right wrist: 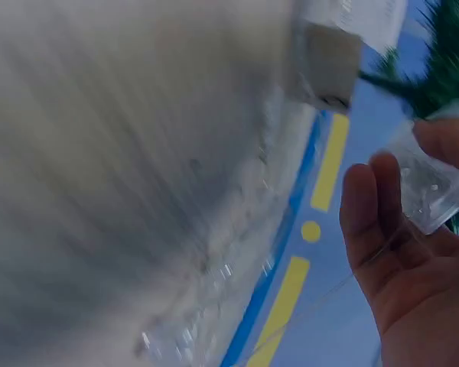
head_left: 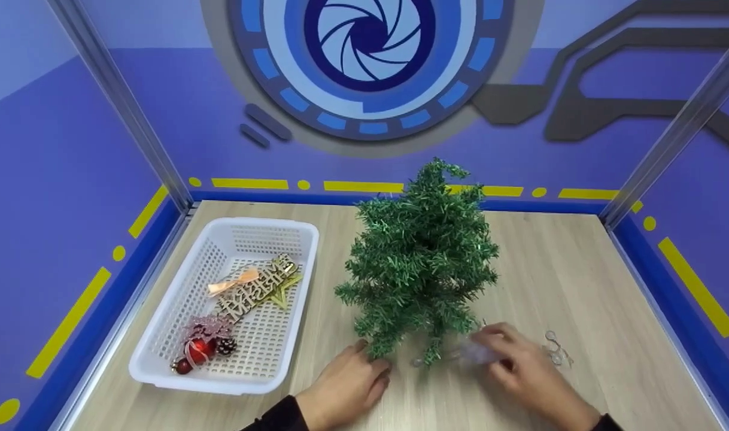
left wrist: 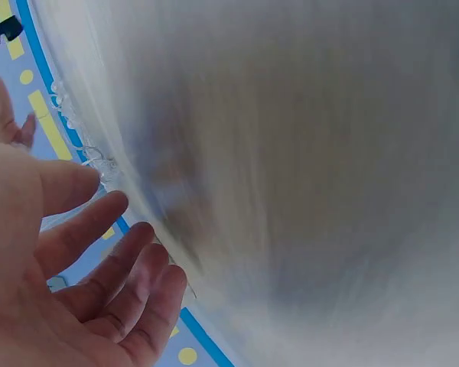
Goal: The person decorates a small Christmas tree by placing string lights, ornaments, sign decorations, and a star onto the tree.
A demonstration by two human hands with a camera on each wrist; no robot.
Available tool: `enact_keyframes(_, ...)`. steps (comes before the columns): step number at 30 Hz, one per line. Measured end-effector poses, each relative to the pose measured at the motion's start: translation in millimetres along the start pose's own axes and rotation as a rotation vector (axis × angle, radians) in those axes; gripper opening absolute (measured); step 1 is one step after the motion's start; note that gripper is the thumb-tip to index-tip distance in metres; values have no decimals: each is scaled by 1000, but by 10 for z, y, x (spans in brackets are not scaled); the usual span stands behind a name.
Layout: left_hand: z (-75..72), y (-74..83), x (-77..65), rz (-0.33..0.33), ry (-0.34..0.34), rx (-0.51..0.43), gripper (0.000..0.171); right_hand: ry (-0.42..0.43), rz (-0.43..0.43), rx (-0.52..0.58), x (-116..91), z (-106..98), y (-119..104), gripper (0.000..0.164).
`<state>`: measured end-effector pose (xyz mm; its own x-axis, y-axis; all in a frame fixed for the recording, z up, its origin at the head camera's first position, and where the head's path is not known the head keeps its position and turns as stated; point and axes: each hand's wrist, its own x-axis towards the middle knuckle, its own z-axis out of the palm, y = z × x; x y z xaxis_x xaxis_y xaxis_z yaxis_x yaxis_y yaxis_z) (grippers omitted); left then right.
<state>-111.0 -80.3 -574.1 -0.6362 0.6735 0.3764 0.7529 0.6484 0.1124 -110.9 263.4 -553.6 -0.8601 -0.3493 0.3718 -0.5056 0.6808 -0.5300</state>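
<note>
A small green artificial Christmas tree [head_left: 421, 257] stands upright on the table. Close to its lower left branches, my left hand [head_left: 349, 380] rests on the tabletop, fingers loosely bent and holding nothing. At the tree's lower right, my right hand [head_left: 523, 365] pinches a clear plastic piece [right wrist: 428, 187] between thumb and fingers; it is blurred in the head view [head_left: 481, 352]. A thin clear wire [right wrist: 336, 287] trails from that hand. More looped wire [head_left: 557, 350] lies on the table to its right. The tree's beige block base [right wrist: 329, 65] shows in the right wrist view.
A white perforated basket [head_left: 313, 251] sits at the left. Inside are gold lettering [head_left: 254, 293], a peach bow [head_left: 236, 281], a yellow-green star [head_left: 283, 293], red baubles [head_left: 200, 350] and a pinecone [head_left: 227, 345]. Blue-purple panels [head_left: 340, 170] enclose the table's back and sides.
</note>
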Motion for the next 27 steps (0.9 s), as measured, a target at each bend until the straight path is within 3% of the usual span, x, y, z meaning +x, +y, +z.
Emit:
enact_keyframes(2, -10, 18, 14, -7, -15, -16, 11, -94, -44, -123, -53, 134, -63, 46)
enact_keyframes(5, -15, 61, 31, -39, -71, -57, 31, -158, -135, -197, -62, 300, -177, 39)
enact_keyframes(8, -10, 115, 50, -56, -125, -120, 58, -119, -264, -263, 6, 428, -293, 31)
enact_keyframes(11, 2, 165, 74, -36, -157, -167, 65, -88, -318, -307, 67, 538, -416, 21)
enact_keyframes(15, 9, 192, 92, 16, -143, -160, 58, -130, -302, -261, 101, 647, -534, 22)
enact_keyframes(18, -14, 173, 98, 23, -116, -155, 50, -185, -254, -212, 108, 676, -555, 34)
enact_keyframes(19, -27, 158, 95, 17, -113, -140, 50, -195, -235, -212, 109, 674, -548, 31)
enact_keyframes(25, -87, 13, 5, -94, -147, 32, 45, -172, -194, -262, 110, 571, -390, 8)
enact_keyframes(27, -89, -33, -21, -126, -161, 69, 38, -205, -190, -214, 113, 526, -335, 12)
